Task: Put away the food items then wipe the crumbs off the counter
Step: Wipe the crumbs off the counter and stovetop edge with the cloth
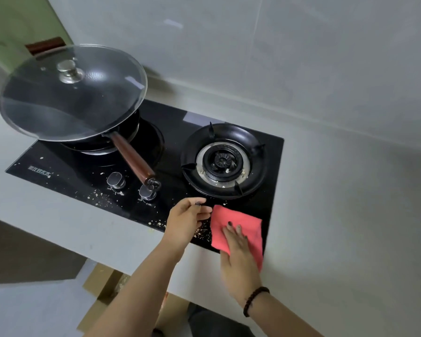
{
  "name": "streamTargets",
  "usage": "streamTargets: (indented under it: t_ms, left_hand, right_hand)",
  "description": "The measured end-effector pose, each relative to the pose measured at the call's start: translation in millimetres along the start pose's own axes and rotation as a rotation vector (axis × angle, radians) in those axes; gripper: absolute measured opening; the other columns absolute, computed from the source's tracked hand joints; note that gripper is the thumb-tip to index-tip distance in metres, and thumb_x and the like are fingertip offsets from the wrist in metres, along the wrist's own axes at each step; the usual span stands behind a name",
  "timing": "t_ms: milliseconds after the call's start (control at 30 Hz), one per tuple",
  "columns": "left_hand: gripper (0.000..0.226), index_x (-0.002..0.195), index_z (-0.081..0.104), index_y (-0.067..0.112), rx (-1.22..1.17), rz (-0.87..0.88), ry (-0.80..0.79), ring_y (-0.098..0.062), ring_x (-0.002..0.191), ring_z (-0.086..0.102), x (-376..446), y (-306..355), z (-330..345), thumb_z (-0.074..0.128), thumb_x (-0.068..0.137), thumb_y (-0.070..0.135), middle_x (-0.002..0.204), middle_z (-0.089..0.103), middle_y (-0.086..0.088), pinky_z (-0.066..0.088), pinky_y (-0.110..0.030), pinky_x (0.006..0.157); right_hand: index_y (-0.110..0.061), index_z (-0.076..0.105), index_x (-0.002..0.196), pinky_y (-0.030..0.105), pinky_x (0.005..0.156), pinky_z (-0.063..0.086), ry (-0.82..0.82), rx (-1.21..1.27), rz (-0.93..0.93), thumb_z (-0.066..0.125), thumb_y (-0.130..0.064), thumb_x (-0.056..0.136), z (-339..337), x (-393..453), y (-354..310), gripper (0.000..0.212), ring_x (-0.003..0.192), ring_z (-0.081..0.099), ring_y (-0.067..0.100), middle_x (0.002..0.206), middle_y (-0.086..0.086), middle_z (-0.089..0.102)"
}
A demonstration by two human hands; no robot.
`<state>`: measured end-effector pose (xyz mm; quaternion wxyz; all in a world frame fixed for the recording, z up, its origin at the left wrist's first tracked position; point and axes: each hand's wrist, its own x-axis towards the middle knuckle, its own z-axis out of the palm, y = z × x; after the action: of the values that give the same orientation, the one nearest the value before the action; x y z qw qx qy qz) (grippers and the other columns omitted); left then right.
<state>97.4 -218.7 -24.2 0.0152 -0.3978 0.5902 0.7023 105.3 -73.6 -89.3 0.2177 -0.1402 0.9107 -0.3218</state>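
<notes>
A pink cloth (238,221) lies flat on the front right corner of the black glass hob (175,127). My right hand (236,249) presses on the cloth with straight fingers. Just left of the cloth's edge hovers my left hand (186,221), fingers relaxed and slightly curled, holding nothing. A pile of pale crumbs (202,233) sits between my two hands on the hob. More crumbs (97,197) are scattered along the hob's front edge near the knobs.
A black wok with a glass lid (71,93) and a brown handle (134,158) stands on the left burner. The right burner (224,161) is bare, with a few crumbs in it. Two knobs (116,180) sit at the front. Pale counter (338,190) surrounds the hob.
</notes>
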Motion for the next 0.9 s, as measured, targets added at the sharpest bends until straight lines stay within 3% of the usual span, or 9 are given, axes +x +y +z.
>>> streamTargets:
  t_ms: [100,167,267,333,400,500,600,733,900]
  left_hand:
    - [0.025,0.103,0.066,0.012,-0.006,-0.003,-0.008,-0.017,0.085,0.068,5.5,0.7,0.6,0.044,0.094,0.007,0.088,0.074,-0.006,0.048,-0.026,0.076]
    - [0.026,0.103,0.066,0.010,-0.018,-0.003,-0.009,-0.016,0.082,0.067,8.2,1.5,0.9,0.042,0.095,0.006,0.088,0.073,-0.007,0.048,-0.024,0.072]
    - [0.026,0.101,0.066,0.013,-0.012,-0.006,-0.006,-0.015,0.082,0.068,11.1,0.9,1.1,0.042,0.095,0.006,0.087,0.073,-0.005,0.046,-0.025,0.072]
    - [0.026,0.101,0.067,0.015,-0.012,-0.008,0.005,-0.016,0.085,0.069,13.1,0.0,0.3,0.042,0.096,0.007,0.088,0.074,-0.004,0.047,-0.028,0.078]
    - [0.027,0.102,0.067,0.016,-0.003,-0.007,0.017,-0.017,0.087,0.070,13.2,-0.7,-2.3,0.042,0.096,0.009,0.090,0.075,-0.004,0.048,-0.030,0.081]
    - [0.027,0.103,0.067,0.015,0.001,-0.012,0.033,-0.018,0.089,0.070,11.8,-2.1,-7.0,0.041,0.097,0.009,0.090,0.074,-0.005,0.048,-0.032,0.084]
    - [0.028,0.102,0.066,0.014,-0.016,-0.019,0.059,-0.018,0.087,0.069,11.4,-4.7,-12.8,0.040,0.097,0.008,0.088,0.074,-0.005,0.048,-0.035,0.087]
    - [0.028,0.102,0.066,0.013,-0.030,-0.032,0.096,-0.017,0.083,0.069,9.3,-8.2,-22.6,0.039,0.097,0.007,0.086,0.073,-0.005,0.048,-0.031,0.080]
    - [0.029,0.103,0.066,0.014,-0.042,-0.053,0.139,-0.018,0.085,0.069,9.1,-15.5,-37.5,0.039,0.097,0.007,0.090,0.074,-0.007,0.049,-0.029,0.077]
  right_hand:
    - [-0.022,0.031,0.146,0.028,0.118,0.017,-0.024,0.156,0.043,0.039,-0.016,0.099,-0.4,-3.6,-19.6,0.049,0.145,0.010,0.006,0.155,-0.011,0.023]
    - [-0.025,0.039,0.143,0.031,0.114,0.029,-0.008,0.300,0.110,0.040,-0.018,0.098,-7.1,-5.9,-25.4,0.046,0.140,0.030,0.012,0.149,-0.008,0.037]
    - [-0.034,0.060,0.120,0.041,0.092,0.051,0.136,0.498,0.234,0.052,-0.028,0.089,-30.4,-9.7,-20.4,0.032,0.107,0.062,0.014,0.114,-0.009,0.066]
    - [-0.030,0.068,0.100,0.043,0.080,0.056,0.293,0.616,0.307,0.057,-0.035,0.079,-56.8,-7.0,-12.0,0.024,0.093,0.067,0.015,0.095,-0.009,0.072]
    - [-0.026,0.069,0.090,0.041,0.082,0.053,0.457,0.653,0.315,0.054,-0.031,0.076,-82.4,4.4,0.1,0.021,0.095,0.067,0.019,0.089,-0.008,0.072]
    - [-0.026,0.066,0.108,0.042,0.090,0.052,0.541,0.509,0.295,0.047,-0.020,0.088,-109.5,38.1,25.1,0.028,0.107,0.062,0.019,0.108,-0.009,0.068]
    - [-0.031,0.050,0.134,0.038,0.106,0.040,0.411,0.304,0.200,0.040,-0.012,0.092,-117.0,83.1,49.6,0.047,0.126,0.049,0.015,0.137,-0.009,0.052]
    - [-0.002,0.028,0.146,0.039,0.120,0.007,0.225,-0.173,0.153,0.043,-0.007,0.091,-78.8,114.6,63.1,0.057,0.146,0.012,0.026,0.156,0.014,0.021]
    - [0.004,0.035,0.141,0.041,0.120,0.006,0.310,-0.358,0.083,0.046,-0.008,0.085,-45.6,94.4,48.8,0.058,0.145,0.016,0.030,0.152,0.019,0.028]
